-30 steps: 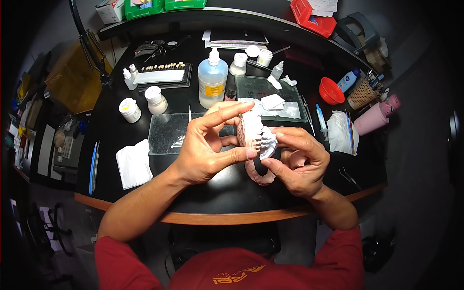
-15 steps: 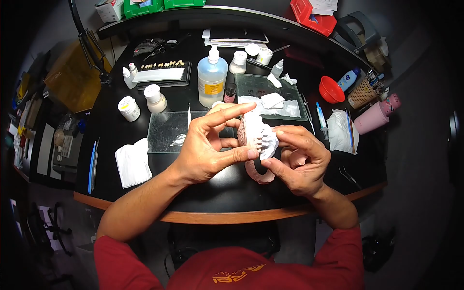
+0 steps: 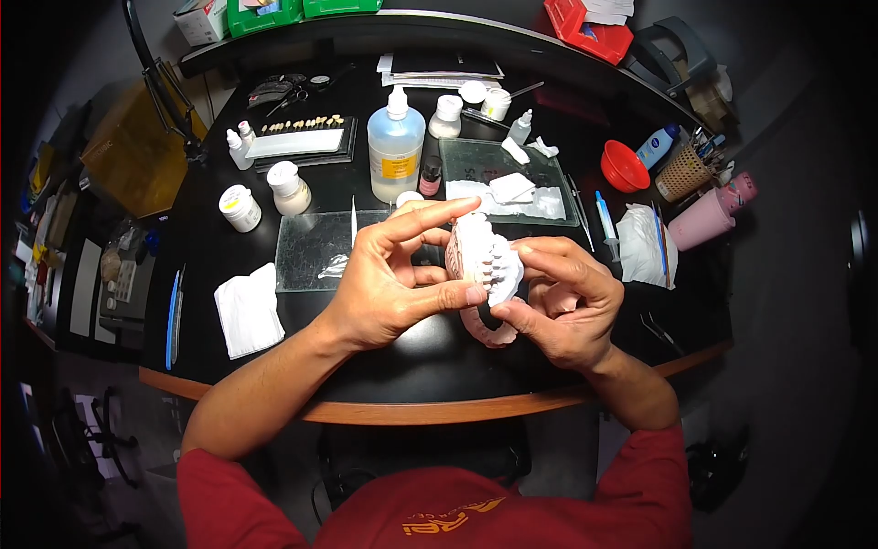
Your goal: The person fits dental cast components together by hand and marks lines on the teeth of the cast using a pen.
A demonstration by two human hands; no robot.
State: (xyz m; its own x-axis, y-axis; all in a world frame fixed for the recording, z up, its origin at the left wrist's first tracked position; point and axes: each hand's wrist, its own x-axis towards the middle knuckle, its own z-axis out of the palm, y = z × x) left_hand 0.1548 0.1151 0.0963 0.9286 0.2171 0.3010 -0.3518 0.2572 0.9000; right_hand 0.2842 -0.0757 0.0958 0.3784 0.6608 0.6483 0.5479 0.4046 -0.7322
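Gold lettering (image 3: 453, 520) on the red shirt (image 3: 384, 512) showed skewed in the head view; print on the big bottle (image 3: 393, 135)'s yellow label (image 3: 399, 167) was too small to read. Over the black table (image 3: 412, 371)'s near middle, the left hand (image 3: 389, 279) pinched a pinkish dental model (image 3: 467, 256) between thumb and parted fingers, teeth rightward, long axis near to far. The right hand (image 3: 572, 306)'s thumb and fingertips gripped a white model (image 3: 505, 273) close up to those teeth.

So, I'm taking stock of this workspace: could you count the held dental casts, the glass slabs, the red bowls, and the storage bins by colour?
Held dental casts: 2
Glass slabs: 2
Red bowls: 1
Green bins: 2
Red bins: 1
Total: 8
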